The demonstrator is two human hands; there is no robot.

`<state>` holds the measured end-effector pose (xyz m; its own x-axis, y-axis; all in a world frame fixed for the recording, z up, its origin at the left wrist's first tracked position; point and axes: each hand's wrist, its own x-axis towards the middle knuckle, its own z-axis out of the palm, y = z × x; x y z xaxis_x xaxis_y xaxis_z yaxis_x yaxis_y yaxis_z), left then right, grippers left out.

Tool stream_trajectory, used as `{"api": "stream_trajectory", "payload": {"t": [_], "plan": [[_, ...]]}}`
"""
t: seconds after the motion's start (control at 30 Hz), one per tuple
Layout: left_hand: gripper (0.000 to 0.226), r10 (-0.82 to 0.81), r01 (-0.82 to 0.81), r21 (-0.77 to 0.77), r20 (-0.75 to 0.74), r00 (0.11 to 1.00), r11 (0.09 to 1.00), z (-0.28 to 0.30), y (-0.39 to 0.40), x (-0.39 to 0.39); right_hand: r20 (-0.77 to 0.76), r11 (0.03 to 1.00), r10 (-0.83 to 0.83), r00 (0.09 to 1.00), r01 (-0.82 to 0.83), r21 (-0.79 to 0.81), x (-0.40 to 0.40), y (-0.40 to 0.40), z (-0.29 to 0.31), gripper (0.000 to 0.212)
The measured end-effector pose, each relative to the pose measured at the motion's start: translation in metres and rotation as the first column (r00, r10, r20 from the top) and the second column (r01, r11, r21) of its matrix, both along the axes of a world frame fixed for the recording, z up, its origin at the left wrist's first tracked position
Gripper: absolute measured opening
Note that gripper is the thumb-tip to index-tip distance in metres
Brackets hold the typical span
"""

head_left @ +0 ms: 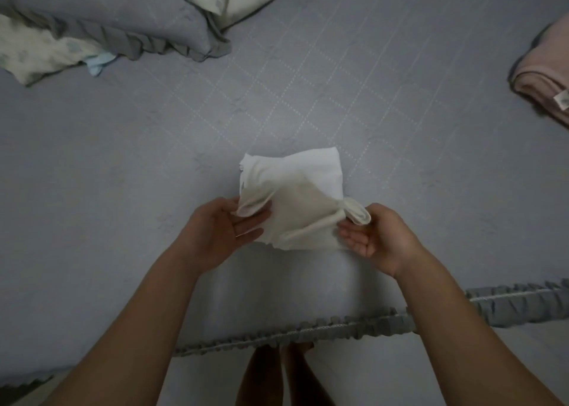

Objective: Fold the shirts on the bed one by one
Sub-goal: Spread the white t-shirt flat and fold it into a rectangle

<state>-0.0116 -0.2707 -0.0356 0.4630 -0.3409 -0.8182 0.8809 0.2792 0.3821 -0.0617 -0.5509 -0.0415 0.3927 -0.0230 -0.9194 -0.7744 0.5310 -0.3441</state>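
So both hands were on a white shirt (pixel 295 196) that sat near the front edge of the bed (pixel 385 104), already folded down into a small squarish bundle. The left hand (pixel 221 230) lay palm up with its fingers straight under the near left corner, thumb on top of the cloth, so it pinched that corner. The right hand (pixel 378 236) did the same on the near right side, fingers loosely curled under a rolled bit of fabric that stuck out by the thumb. The near half of the shirt was lifted a little off the grey quilted bedspread; the far half lay flat on it.

Elsewhere on the bed: a grey ruffled pillow (pixel 129 21) at the far left, a pale floral bit of bedding (pixel 40 51) just beside it, and a folded pink garment (pixel 545 82) well off to the right edge. Bare feet (pixel 277 375) showed below the bed's frilled edge.
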Motion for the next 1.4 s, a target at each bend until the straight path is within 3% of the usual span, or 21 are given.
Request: {"api": "stream_trajectory", "payload": {"t": [0.03,0.1,0.17,0.23,0.27,0.37,0.4,0.47,0.53,0.57,0.63,0.73,0.87,0.93,1.07,1.13,1.27,1.33,1.4], "plan": [[0.053,-0.024,0.025,-0.031,0.019,1.0,0.999,-0.008,0.0,0.004,0.007,0.998,-0.031,0.999,0.031,0.05,0.005,-0.004,-0.005,0.03],[0.049,-0.166,0.161,0.063,0.092,0.982,0.985,-0.024,-0.002,0.009,0.056,0.999,0.026,0.998,-0.029,0.043,0.009,-0.009,-0.017,0.025],[0.032,-0.382,0.326,0.287,0.166,0.909,0.901,-0.039,-0.003,0.012,0.085,0.95,0.266,0.96,-0.246,-0.192,0.007,-0.01,-0.029,0.016],[0.007,-0.594,0.404,0.582,0.173,0.786,0.705,-0.049,0.0,0.015,0.06,0.784,0.493,0.868,-0.413,-0.464,0.005,-0.01,-0.041,0.018],[0.01,-0.638,0.37,0.692,0.169,0.751,0.62,-0.053,0.002,0.016,0.039,0.685,0.576,0.817,-0.455,-0.569,0.005,-0.01,-0.044,0.016],[0.018,-0.648,0.21,0.84,0.202,0.734,0.5,-0.057,0.004,0.015,0.055,0.467,0.733,0.678,-0.442,-0.765,0.007,-0.008,-0.046,0.019],[0.019,-0.662,0.145,0.868,0.243,0.709,0.474,-0.055,0.002,0.015,0.082,0.456,0.745,0.662,-0.416,-0.786,0.008,-0.006,-0.044,0.02],[0.013,-0.693,-0.003,0.852,0.427,0.581,0.523,-0.048,0.001,0.018,0.167,0.536,0.712,0.682,-0.374,-0.757,0.01,0.002,-0.035,0.026],[0.039,-0.72,-0.008,0.787,0.569,0.397,0.617,-0.048,0.002,0.029,0.268,0.62,0.676,0.687,-0.332,-0.711,0.013,0.006,-0.03,0.032],[0.045,-0.708,0.057,0.757,0.578,0.406,0.651,-0.049,0.002,0.038,0.293,0.641,0.666,0.686,-0.324,-0.696,0.017,0.008,-0.029,0.027],[0.036,-0.645,0.116,0.73,0.503,0.575,0.673,-0.055,-0.007,0.054,0.274,0.61,0.671,0.689,-0.303,-0.732,0.031,0.012,-0.031,0.012],[0.024,-0.433,-0.056,0.764,0.423,0.796,0.643,-0.076,-0.023,0.078,0.193,0.484,0.645,0.739,-0.199,-0.852,0.06,0.022,-0.041,0.005],[0.047,-0.281,-0.132,0.788,0.363,0.888,0.601,-0.095,-0.027,0.095,0.09,0.316,0.659,0.747,-0.167,-0.934,0.102,0.037,-0.06,0.008],[0.05,-0.305,-0.131,0.825,0.344,0.888,0.549,-0.101,-0.024,0.097,-0.006,0.25,0.679,0.734,-0.24,-0.938,0.115,0.037,-0.071,0.017],[0.055,-0.51,-0.019,0.928,0.222,0.831,0.373,-0.104,-0.026,0.102,-0.212,0.169,0.649,0.73,-0.41,-0.896,0.119,0.037,-0.08,0.026],[0.056,-0.541,0.011,0.932,0.201,0.817,0.362,-0.104,-0.025,0.105,-0.219,0.214,0.585,0.781,-0.409,-0.887,0.116,0.04,-0.076,0.025],[0.051,-0.534,-0.019,0.898,0.279,0.799,0.44,-0.095,-0.025,0.104,-0.196,0.426,0.334,0.922,-0.333,-0.841,0.105,0.048,-0.065,0.034],[0.055,-0.457,-0.146,0.867,0.386,0.802,0.476,-0.083,-0.026,0.1,-0.228,0.33,0.314,0.922,-0.331,-0.884,0.099,0.057,-0.064,0.053],[0.064,-0.527,-0.313,0.863,0.493,0.692,0.397,-0.071,-0.033,0.093,-0.226,0.17,0.373,0.9,-0.306,-0.937,0.097,0.068,-0.065,0.069]]}}
